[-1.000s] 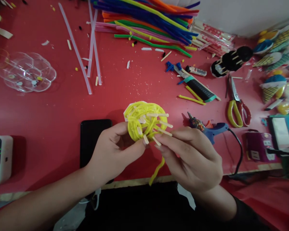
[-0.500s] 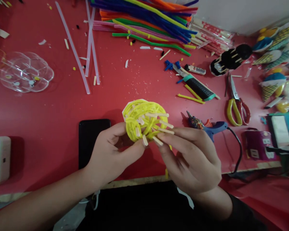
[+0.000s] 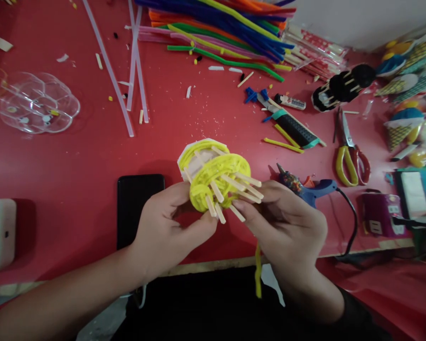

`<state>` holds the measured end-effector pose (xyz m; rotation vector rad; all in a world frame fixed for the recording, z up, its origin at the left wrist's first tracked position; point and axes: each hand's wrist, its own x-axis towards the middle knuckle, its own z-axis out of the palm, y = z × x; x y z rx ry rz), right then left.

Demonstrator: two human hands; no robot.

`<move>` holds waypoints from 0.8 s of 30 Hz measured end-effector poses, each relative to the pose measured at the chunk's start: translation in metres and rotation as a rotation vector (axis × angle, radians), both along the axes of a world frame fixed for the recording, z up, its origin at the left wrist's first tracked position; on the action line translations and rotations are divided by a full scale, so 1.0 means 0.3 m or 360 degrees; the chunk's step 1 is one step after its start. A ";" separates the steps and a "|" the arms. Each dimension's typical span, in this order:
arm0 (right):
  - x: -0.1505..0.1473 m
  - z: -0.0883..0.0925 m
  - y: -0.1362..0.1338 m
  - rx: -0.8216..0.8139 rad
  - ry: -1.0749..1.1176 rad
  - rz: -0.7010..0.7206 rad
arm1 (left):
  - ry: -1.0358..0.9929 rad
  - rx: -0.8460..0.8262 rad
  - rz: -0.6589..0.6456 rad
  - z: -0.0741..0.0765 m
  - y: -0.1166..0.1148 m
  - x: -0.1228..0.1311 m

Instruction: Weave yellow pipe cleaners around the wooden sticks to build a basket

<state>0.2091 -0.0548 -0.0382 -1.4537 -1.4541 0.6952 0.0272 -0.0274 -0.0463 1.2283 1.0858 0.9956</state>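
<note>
With my left hand I hold the yellow piece by its left lower side; the thumb is in front and the fingers are bent behind, so this hand is closed on it. My right hand is also narrow: its thumb and bent fingers are on the right lower side of the same piece, among the stick ends. If these fingers pinch the strand too, I cannot tell.

The piece is held above the desk, between its middle and its near edge. It is tilted, and several wooden sticks point out of it towards me. Yellow fuzzy strand is wound around them, and a white base shows at the far left side. One loose yellow end hangs under my right hand, past the near edge of the desk.

A black phone lies near that edge, partly behind my left hand. The glue gun is just beyond my right hand, and the scissors lie further towards the right side. Along the far edge there is a pile of coloured pipe cleaners. Towards the far left corner stands a clear dish.
</note>
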 end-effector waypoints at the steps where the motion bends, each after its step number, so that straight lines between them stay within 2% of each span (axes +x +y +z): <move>1: -0.001 0.001 0.005 -0.0053 0.0044 -0.0018 | 0.0044 0.0051 -0.0011 -0.004 -0.002 -0.003; 7: -0.004 0.010 0.015 -0.0169 0.0206 -0.0032 | 0.0149 0.0131 -0.0051 -0.006 -0.008 -0.005; 13: -0.013 -0.002 0.008 -0.0123 0.0182 -0.0022 | 0.0048 0.0019 0.0002 0.007 -0.003 0.008; 16: -0.007 -0.017 0.006 0.0070 0.0089 -0.0054 | -0.0203 -0.0199 -0.0041 0.010 0.008 0.013; 21: 0.028 -0.010 0.008 0.0641 -0.0541 0.0272 | -0.0709 -0.0656 -0.0128 0.014 0.030 0.006; 24: 0.038 0.006 0.010 0.0729 -0.0756 0.0339 | -0.0853 -0.0791 -0.0167 0.019 0.038 0.002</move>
